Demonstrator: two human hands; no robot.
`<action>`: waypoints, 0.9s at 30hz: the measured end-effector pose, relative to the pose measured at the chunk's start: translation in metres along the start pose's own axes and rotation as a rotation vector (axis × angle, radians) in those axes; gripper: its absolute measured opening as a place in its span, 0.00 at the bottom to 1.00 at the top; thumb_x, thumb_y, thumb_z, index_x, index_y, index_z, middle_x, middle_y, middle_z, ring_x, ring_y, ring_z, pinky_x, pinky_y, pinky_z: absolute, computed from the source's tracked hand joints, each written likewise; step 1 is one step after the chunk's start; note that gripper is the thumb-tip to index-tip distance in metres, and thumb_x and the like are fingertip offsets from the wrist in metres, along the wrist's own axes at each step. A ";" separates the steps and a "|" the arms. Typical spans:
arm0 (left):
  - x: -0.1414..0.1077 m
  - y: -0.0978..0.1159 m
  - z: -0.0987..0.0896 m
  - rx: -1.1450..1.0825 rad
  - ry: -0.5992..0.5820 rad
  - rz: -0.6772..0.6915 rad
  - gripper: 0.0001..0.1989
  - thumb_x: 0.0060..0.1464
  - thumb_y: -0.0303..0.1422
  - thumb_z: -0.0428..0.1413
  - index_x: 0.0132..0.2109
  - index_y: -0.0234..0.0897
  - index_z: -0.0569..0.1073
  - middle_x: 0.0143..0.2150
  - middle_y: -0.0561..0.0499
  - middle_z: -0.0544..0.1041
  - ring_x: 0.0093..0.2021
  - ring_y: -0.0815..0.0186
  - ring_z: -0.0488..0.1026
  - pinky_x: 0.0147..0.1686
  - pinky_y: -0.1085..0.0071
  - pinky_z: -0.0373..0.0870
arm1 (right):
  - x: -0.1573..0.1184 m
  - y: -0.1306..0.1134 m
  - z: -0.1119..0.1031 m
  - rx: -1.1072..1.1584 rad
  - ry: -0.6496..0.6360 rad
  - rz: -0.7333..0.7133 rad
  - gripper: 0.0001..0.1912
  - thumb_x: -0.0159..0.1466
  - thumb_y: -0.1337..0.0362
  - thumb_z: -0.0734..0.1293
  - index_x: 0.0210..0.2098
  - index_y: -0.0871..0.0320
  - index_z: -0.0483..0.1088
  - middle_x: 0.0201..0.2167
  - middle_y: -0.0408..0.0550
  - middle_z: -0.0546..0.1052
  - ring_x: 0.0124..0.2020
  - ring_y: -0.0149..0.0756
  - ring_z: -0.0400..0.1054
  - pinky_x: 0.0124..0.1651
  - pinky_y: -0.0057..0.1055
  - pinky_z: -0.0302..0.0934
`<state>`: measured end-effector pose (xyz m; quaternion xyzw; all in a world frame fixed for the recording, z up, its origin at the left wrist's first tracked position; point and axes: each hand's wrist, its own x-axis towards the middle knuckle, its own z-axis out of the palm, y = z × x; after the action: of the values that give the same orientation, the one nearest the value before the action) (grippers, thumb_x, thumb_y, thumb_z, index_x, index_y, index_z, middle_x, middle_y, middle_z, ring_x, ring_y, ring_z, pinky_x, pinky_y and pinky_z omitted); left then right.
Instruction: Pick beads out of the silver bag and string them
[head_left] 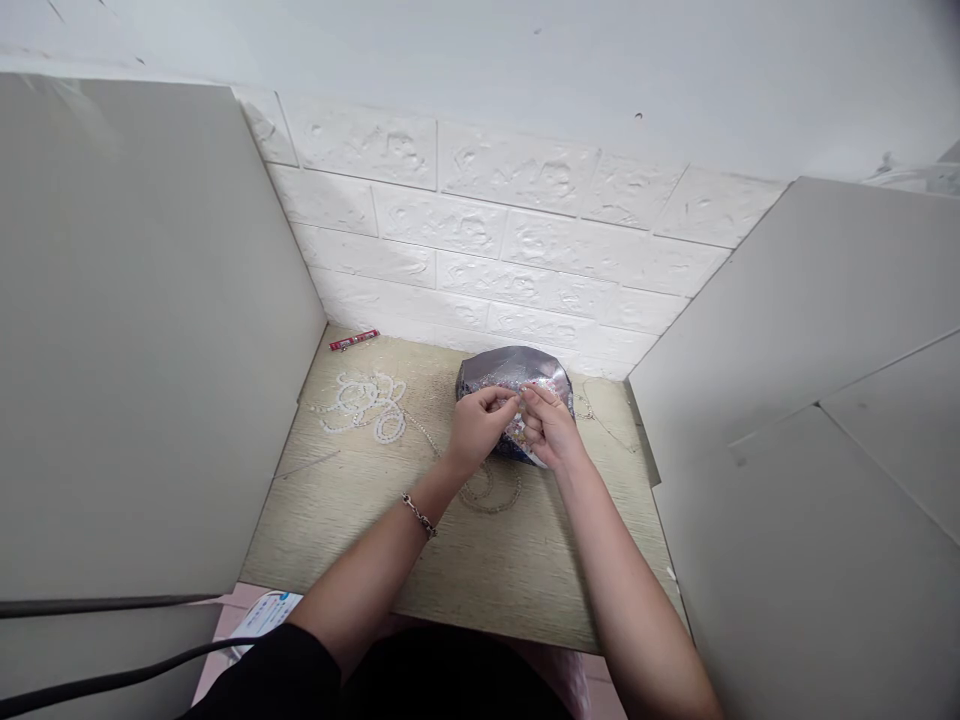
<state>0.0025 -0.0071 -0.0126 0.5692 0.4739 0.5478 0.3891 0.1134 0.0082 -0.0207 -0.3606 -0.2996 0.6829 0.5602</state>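
Note:
Both hands meet above a shiny silvery bag (pixel 491 372) that seems to hold small beads. My left hand (pixel 478 428) is closed in a pinch, thumb against forefinger. My right hand (pixel 551 425) pinches too, its other fingers curled in, fingertips almost touching the left ones. Whatever sits between the fingertips is too small to name. A strand of pale beads (pixel 491 508) curves over the tabletop below the hands. To the left lies a tangled heap of white bead strings (pixel 367 400).
A red, narrow packet or pen-like item (pixel 354 340) lies at the table's back left. Thin wire or thread (pixel 611 430) rests right of the bag. Grey panels (pixel 135 330) flank the wooden table (pixel 480 580), with a white brick-pattern wall (pixel 465 240) behind. A black cable (pixel 127 680) runs lower left.

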 end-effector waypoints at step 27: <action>0.002 0.001 0.000 -0.070 0.013 -0.038 0.12 0.41 0.37 0.53 0.28 0.32 0.73 0.19 0.55 0.66 0.20 0.75 0.57 0.21 0.77 0.54 | 0.001 0.001 -0.003 0.073 -0.024 0.022 0.12 0.43 0.65 0.70 0.27 0.58 0.65 0.10 0.30 0.49 0.10 0.16 0.36 0.08 0.14 0.32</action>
<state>0.0028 -0.0054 -0.0116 0.5428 0.4677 0.5601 0.4159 0.1152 0.0086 -0.0227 -0.3350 -0.2772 0.7039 0.5616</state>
